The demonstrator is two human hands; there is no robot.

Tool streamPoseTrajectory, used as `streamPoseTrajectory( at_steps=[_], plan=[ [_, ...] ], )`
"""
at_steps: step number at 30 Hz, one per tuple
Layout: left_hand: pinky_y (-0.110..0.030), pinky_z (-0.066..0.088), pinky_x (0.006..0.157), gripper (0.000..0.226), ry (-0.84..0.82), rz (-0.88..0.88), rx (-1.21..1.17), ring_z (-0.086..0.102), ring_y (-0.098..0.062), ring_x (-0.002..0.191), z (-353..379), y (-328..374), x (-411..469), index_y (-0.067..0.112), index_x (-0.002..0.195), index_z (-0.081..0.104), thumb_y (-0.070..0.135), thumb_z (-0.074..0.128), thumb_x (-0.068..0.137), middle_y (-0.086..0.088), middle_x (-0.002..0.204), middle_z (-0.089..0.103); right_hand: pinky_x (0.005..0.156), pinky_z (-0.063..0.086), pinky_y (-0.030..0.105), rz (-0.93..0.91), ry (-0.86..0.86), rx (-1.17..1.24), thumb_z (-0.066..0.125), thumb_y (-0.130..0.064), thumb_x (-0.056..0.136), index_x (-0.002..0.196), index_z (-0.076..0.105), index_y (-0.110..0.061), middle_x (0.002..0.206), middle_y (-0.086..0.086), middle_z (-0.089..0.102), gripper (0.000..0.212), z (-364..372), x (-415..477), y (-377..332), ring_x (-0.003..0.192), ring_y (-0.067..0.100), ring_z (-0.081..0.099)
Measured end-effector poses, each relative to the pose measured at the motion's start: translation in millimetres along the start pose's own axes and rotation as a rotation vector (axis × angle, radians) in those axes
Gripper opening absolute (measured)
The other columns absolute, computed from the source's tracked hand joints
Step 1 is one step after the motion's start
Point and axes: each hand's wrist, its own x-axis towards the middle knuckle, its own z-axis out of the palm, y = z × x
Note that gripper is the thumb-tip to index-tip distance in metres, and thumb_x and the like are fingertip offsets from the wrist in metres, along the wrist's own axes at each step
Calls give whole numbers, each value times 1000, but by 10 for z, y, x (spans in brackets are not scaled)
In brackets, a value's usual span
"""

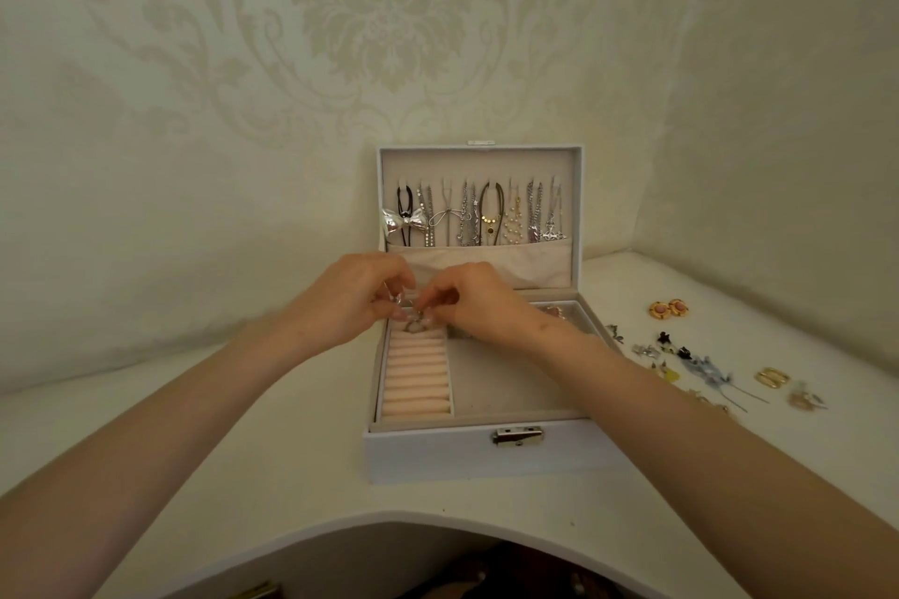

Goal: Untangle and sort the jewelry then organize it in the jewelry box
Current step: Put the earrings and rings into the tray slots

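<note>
Table (204,443) edge nearest, jewelry box (438,452) on it, open, latch (518,435) facing the person. Ring rolls (418,377) on the box's left side: mostly bare, only the far end in use. Both hands met over that far end. Left hand (350,302) curled round small silver rings (413,322); right hand (479,302) pinched at the same cluster. Count too small to tell. Earrings (705,365) lay loose on the table right of the box, unsorted. Necklaces (474,219) hung separated in the lid. Judgement: necklaces done, rings in progress, earrings left. Roughly halfway.
</note>
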Motion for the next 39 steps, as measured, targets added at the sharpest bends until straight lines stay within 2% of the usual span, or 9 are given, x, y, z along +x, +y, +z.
streamPoseTrajectory(
  at_steps=[3, 6, 10, 13, 18, 24, 28, 33, 39],
  plan=[
    [-19, 41, 62, 20, 41, -40, 13, 62, -15, 75, -25, 6, -27, 11, 86, 62, 9, 77, 73, 9, 77, 56, 68, 41, 18, -87, -17, -91, 75, -12, 78, 91, 75, -8, 89, 8, 70, 14, 96, 44, -14, 75, 9, 54],
    [-28, 44, 67, 19, 35, -2, 30, 61, -14, 75, -33, 10, -61, 12, 80, 61, 12, 78, 72, 13, 75, 54, 60, 35, 8, -124, -74, -160, 73, -8, 79, 90, 75, -3, 82, 3, 62, 11, 101, 78, -29, 72, 8, 51],
    [-22, 40, 64, 20, 38, 32, 25, 55, -10, 72, -34, 9, -100, 10, 79, 62, 13, 80, 70, 12, 78, 55, 64, 36, 10, -181, -159, -249, 67, -9, 85, 94, 75, -4, 80, -3, 54, 13, 90, 100, -70, 75, 11, 54],
    [-27, 41, 68, 20, 14, 93, 88, 54, -12, 75, -34, 25, -122, 9, 84, 61, 13, 77, 73, 9, 86, 54, 75, 38, 17, -142, -130, -212, 65, -4, 85, 101, 75, -9, 91, 0, 64, 20, 8, 109, -45, 87, 13, 54],
    [-36, 44, 71, 19, -158, 232, 250, 59, -28, 83, 52, 42, -64, 10, 96, 62, 11, 71, 79, -7, 98, 55, 84, 49, 26, 43, 130, 70, 63, 0, 85, 95, 75, -12, 93, 3, 68, 20, -142, -4, 62, 89, 19, 62],
    [-34, 44, 65, 26, -187, 334, 350, 60, -34, 72, 82, 60, -1, 9, 99, 63, 3, 72, 75, -11, 91, 57, 64, 39, 9, -3, 4, -7, 70, -11, 82, 94, 75, -10, 83, 1, 68, 13, -70, -96, 1, 71, 7, 53],
    [-31, 37, 80, 29, -216, 297, 493, 57, -26, 95, 120, 113, 27, 14, 119, 52, 17, 57, 90, -7, 106, 55, 64, 39, 24, 6, 17, -87, 73, -16, 80, 88, 73, -5, 82, 8, 68, 13, 24, -63, -42, 73, 13, 54],
    [-23, 34, 72, 24, -202, 170, 198, 59, -27, 91, 134, 109, 57, 3, 98, 60, 9, 71, 77, -10, 98, 59, 77, 49, 31, 13, 19, -121, 74, -15, 77, 90, 76, -10, 91, 7, 73, 14, 43, -78, -23, 85, 19, 63],
    [-18, 36, 56, 6, -94, 372, 120, 62, -21, 59, 235, 89, -28, 9, 69, 72, 5, 68, 66, -6, 69, 60, 59, 35, 9, 52, 17, -41, 74, -9, 77, 86, 76, -10, 68, -10, 60, 9, -59, -178, 60, 62, 1, 49]
  ],
)
